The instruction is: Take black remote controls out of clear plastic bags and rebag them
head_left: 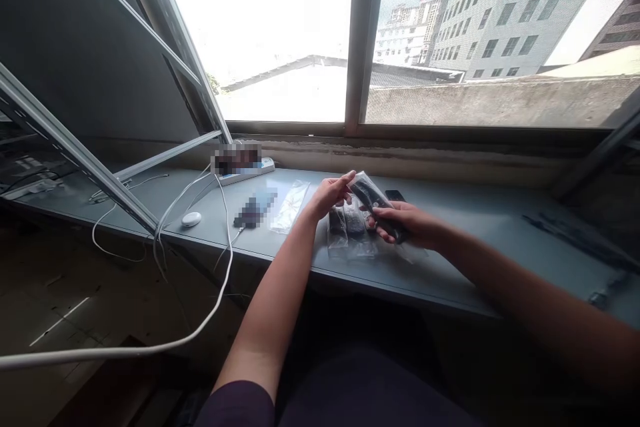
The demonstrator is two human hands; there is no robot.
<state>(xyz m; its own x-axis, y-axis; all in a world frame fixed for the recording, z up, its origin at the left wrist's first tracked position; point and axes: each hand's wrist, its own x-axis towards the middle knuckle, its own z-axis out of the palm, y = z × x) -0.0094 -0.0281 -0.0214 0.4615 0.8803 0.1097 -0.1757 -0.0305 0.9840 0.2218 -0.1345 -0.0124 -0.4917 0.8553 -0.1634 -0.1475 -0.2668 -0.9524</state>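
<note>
Over the grey bench, both my hands hold a transparent plastic bag (367,188) with a long dark object inside, tilted up to the left. My left hand (331,196) pinches the bag's upper left end between thumb and fingers. Around the lower right end, my right hand (406,221) is closed, thumb on top. What exactly the dark object is, I cannot make out. Beneath the hands, several more dark items in transparent bags (350,232) lie on the bench, partly hidden. A small black object (395,195) lies just behind my right hand.
A flat transparent bag (291,207) and a blurred-out device (256,207) with a cable lie to the left. Beyond are a white round puck (191,219) and a power strip (267,166). A white cable (227,273) hangs over the front edge. Metal framing (85,153) slants at left.
</note>
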